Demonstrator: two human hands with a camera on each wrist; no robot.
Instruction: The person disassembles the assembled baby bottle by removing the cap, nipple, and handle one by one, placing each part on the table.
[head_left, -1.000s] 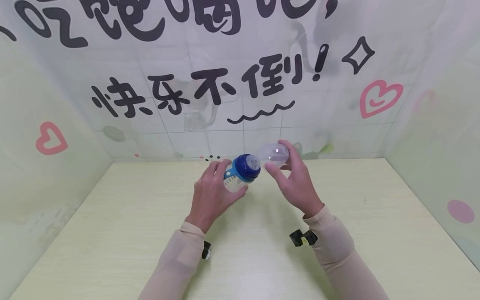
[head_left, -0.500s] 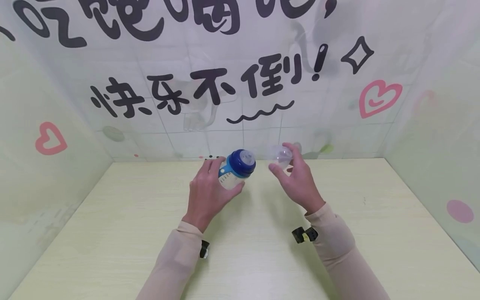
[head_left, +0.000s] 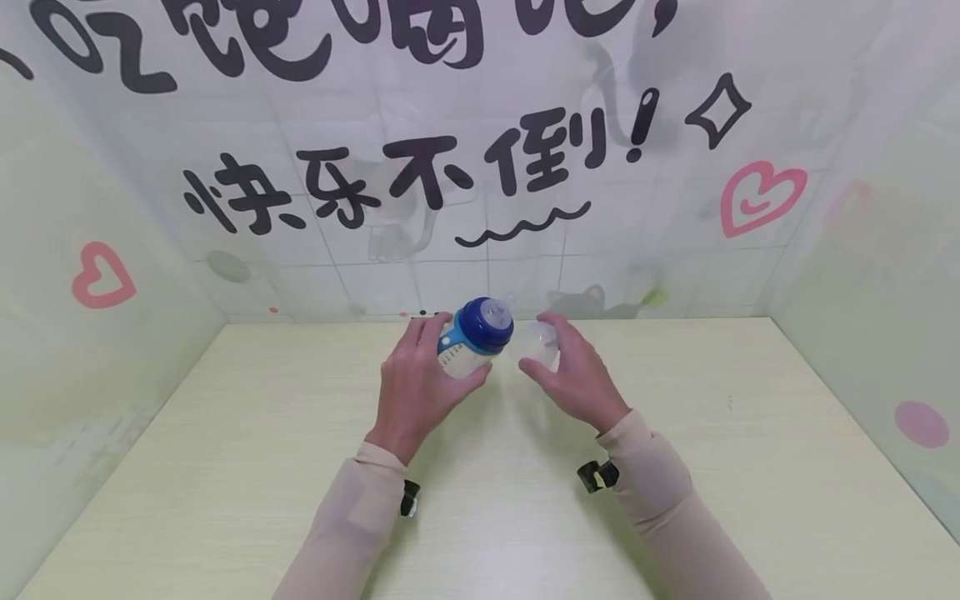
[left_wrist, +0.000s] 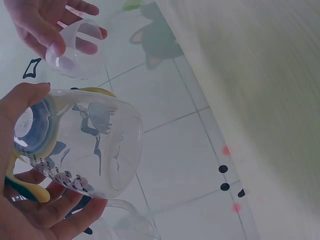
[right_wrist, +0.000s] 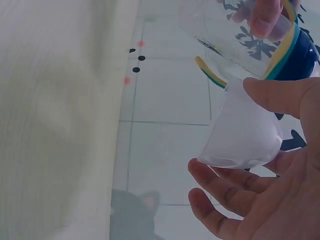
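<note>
A clear baby bottle [head_left: 486,329] with a dark blue collar and a clear teat is held tilted above the table in my left hand [head_left: 417,383]. Its printed scale and the yellow and teal handle [right_wrist: 210,72] show in the wrist views. My right hand [head_left: 581,375] grips a translucent dome-shaped cap [head_left: 534,344] just right of the teat. In the right wrist view the cap [right_wrist: 245,132] sits between thumb and fingers, its wide rim facing away from the palm. Whether cap and bottle touch cannot be told.
A pale wood-grain table [head_left: 300,483] lies under both hands. Behind it stands a printed wall [head_left: 420,287] with black lettering, and side walls [head_left: 885,317] rise left and right. Black camera mounts [head_left: 597,476] sit on the wrists.
My right hand has moved left and down with the cap, which is now turned differently. The bottle in my left hand shifted slightly left and up, then stayed nearly still.
</note>
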